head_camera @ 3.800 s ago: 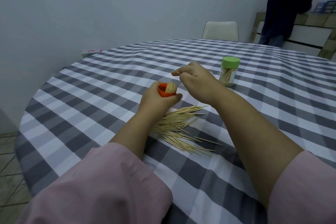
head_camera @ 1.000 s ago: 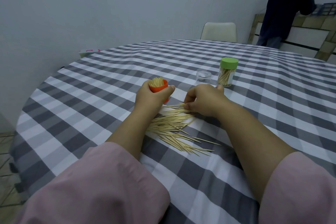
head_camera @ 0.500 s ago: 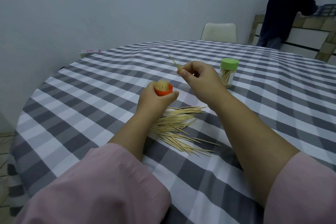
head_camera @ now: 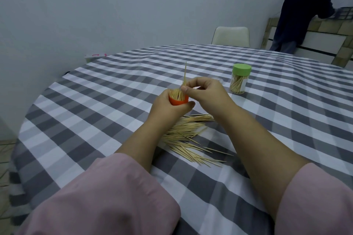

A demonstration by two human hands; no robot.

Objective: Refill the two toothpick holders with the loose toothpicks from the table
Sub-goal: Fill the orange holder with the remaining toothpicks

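The left hand (head_camera: pixel 168 109) is curled round the orange holder (head_camera: pixel 178 100), holding it upright above the table (head_camera: pixel 95 105) near its middle. The holder is open at the top and packed with toothpicks standing on end.

The right hand (head_camera: pixel 205 92) is just beside it, on its right, thumb and forefinger pinching a few toothpicks (head_camera: pixel 184 74) near their lower ends. These stand almost upright, tips pointing up, their bottoms at the holder's mouth; whether they are already inside it cannot be told.

The loose pile (head_camera: pixel 189 135) lies on the checked cloth between the two forearms, towards the near edge, fanned out with most sticks pointing to the right.

The green-lidded holder (head_camera: pixel 239 79) stands upright to the right of the hands, farther from the near edge, lid on and partly filled. A clear object (head_camera: pixel 219 80) shows just behind the right hand, mostly hidden.

Beyond the far edge stands a pale chair (head_camera: pixel 231 36). A person in dark clothes (head_camera: pixel 303 9) stands at a counter at the far right. A small white and pink box (head_camera: pixel 95 56) sits past the table's far left edge.
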